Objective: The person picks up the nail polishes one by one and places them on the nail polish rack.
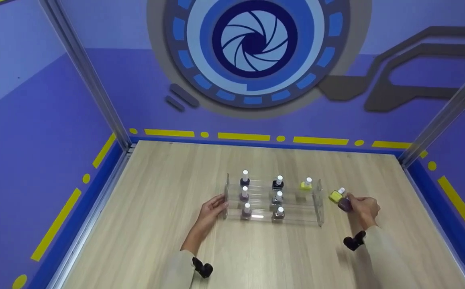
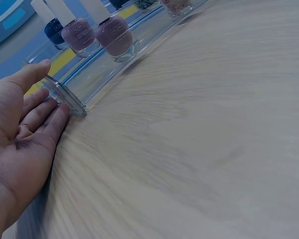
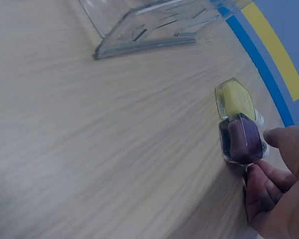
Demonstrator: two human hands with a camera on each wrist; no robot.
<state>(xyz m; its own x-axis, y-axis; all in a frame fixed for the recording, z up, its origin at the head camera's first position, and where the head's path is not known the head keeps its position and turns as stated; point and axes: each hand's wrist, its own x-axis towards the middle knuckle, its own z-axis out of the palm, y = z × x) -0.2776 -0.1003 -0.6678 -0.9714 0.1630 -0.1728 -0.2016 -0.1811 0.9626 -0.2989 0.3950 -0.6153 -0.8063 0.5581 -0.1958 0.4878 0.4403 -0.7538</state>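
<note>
A clear acrylic stepped rack [image 1: 319,206] stands mid-table, bearing several white-capped nail polish bottles. My left hand [image 1: 213,208] touches its left end panel [image 2: 67,97]; the palm shows and the fingers are fairly straight. Right of the rack, my right hand [image 1: 364,208] pinches a purple nail polish bottle [image 3: 245,139] near its cap, which the fingers partly hide. Beside that bottle lies a yellow nail polish bottle [image 3: 236,99], on its side, its white cap [image 1: 341,190] pointing away. In the right wrist view the two bottles look in contact.
In the rack's left column are a dark blue bottle [image 1: 245,182] and two mauve bottles [image 2: 114,36]. Its middle column holds a black bottle [image 1: 278,185] and two greyish ones. Another yellow bottle [image 1: 306,186] stands at the top right. Blue-purple walls [image 1: 112,88] enclose the wooden table [image 1: 168,172].
</note>
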